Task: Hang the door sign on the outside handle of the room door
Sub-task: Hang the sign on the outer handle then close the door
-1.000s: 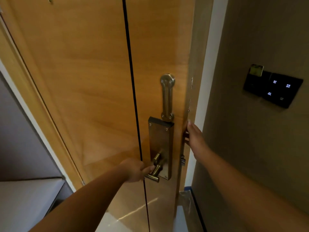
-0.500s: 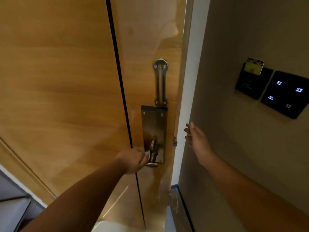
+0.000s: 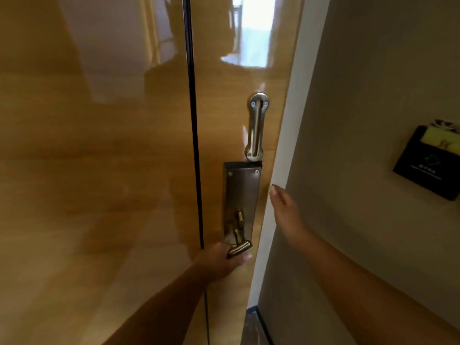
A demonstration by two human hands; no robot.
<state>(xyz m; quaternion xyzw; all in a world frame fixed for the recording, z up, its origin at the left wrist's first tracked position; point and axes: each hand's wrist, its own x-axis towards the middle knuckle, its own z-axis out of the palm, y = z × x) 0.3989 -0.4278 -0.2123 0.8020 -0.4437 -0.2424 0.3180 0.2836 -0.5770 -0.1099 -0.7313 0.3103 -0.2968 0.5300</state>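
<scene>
Left hand [image 3: 221, 261] is gripping the brass lever handle [image 3: 239, 249] from below, fingers curled around its bar, a thumb tip showing just past the bar's free end. That handle is sitting at the bottom of a tall dark metal lock plate [image 3: 241, 200] near the right edge of the wooden door [image 3: 99, 158]; its bar is lying roughly horizontal, tilting slightly up toward the right, with the long axis running across the door face and the free end pointing toward the door's right edge. A small turn knob [image 3: 240, 217] is standing out from the plate just above the lever. Above the plate's top edge, a silver swing-bar guard [image 3: 256, 128] is hanging vertically, its long axis running up the door. A thin black vertical groove [image 3: 193, 120] is dividing the door face left of the plate. Right hand [image 3: 286, 210] is hovering open, fingers extended upward, just beside the white door frame [image 3: 281, 158]; whether it is touching the frame cannot be told. Further right, a black key-card holder [image 3: 429, 165] is sitting on the beige wall [image 3: 361, 95] with a card in it. No door sign is appearing anywhere in view.
</scene>
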